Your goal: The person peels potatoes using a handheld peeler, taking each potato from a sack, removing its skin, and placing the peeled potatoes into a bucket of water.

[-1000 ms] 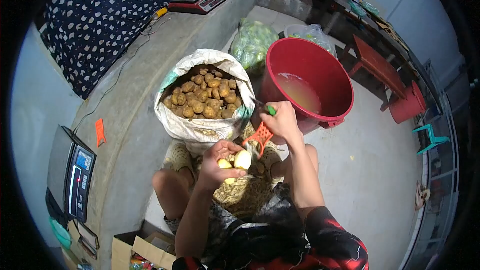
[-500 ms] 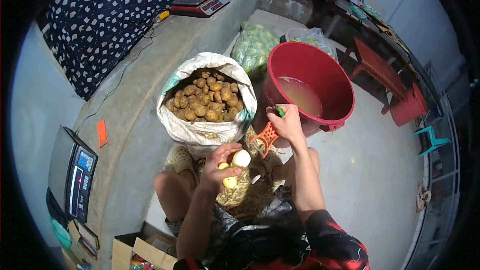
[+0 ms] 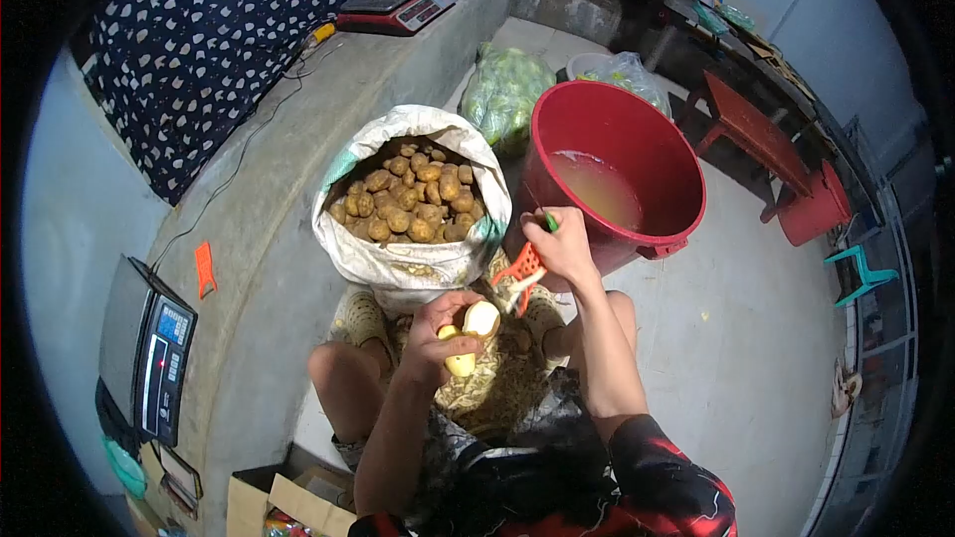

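My left hand [image 3: 435,336] is closed around pale, partly peeled potato [image 3: 481,319]. A yellower peeled part [image 3: 460,364] shows below the fingers; I cannot tell whether it is a second potato. My right hand [image 3: 565,247] grips an orange peeler [image 3: 524,265] with a green piece [image 3: 550,222] showing at the fingers. A pale strip of peel [image 3: 527,282] hangs at the peeler, just apart from the potato. Beyond my left hand stands a white sack [image 3: 363,264] of unpeeled potatoes [image 3: 413,196]. Peelings [image 3: 487,388] lie heaped between my feet.
A big red tub [image 3: 686,179] with cloudy water [image 3: 597,189] stands ahead right. Behind the sack sits a plastic bag of green produce [image 3: 507,89]. On the concrete ledge [image 3: 269,179] at left are an orange peeler-like tool [image 3: 205,269] and a scale [image 3: 164,368]. A cardboard box [image 3: 288,507] is below.
The peeler in my right hand has turned and shifted slightly left, and a peel strip now shows on it. My left hand has dipped slightly, still holding the potato.
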Demonstrator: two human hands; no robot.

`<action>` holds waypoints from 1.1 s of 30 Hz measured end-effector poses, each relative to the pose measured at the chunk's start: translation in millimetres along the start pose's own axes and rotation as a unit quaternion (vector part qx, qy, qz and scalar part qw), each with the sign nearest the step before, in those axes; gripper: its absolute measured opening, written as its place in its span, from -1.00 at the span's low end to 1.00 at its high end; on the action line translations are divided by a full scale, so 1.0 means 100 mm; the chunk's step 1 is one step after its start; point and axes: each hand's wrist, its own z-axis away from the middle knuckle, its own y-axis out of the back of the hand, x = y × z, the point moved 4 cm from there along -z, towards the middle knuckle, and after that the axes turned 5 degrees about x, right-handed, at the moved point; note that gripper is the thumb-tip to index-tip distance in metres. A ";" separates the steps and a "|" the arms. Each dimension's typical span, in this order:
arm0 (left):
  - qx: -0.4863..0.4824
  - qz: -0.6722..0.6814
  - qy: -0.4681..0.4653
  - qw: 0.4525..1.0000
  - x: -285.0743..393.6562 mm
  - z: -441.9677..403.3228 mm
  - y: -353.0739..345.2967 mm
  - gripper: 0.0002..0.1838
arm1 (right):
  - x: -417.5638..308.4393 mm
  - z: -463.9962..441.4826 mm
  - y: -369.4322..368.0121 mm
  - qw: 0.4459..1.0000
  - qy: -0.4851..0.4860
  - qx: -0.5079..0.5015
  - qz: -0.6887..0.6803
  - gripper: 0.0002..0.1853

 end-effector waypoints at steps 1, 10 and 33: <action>0.006 0.037 0.002 0.999 -0.03 0.01 0.01 -0.41 | -0.03 0.04 0.01 0.996 -0.032 -0.014 -0.080 -0.80; 0.034 0.070 0.002 0.997 0.01 0.03 -0.05 -0.44 | 0.05 0.06 -0.07 0.999 -0.001 -0.005 -0.050 -0.74; 0.038 0.105 -0.031 0.993 -0.15 -0.04 0.06 -0.48 | 0.16 0.03 -0.16 0.996 -0.027 0.041 -0.073 -0.72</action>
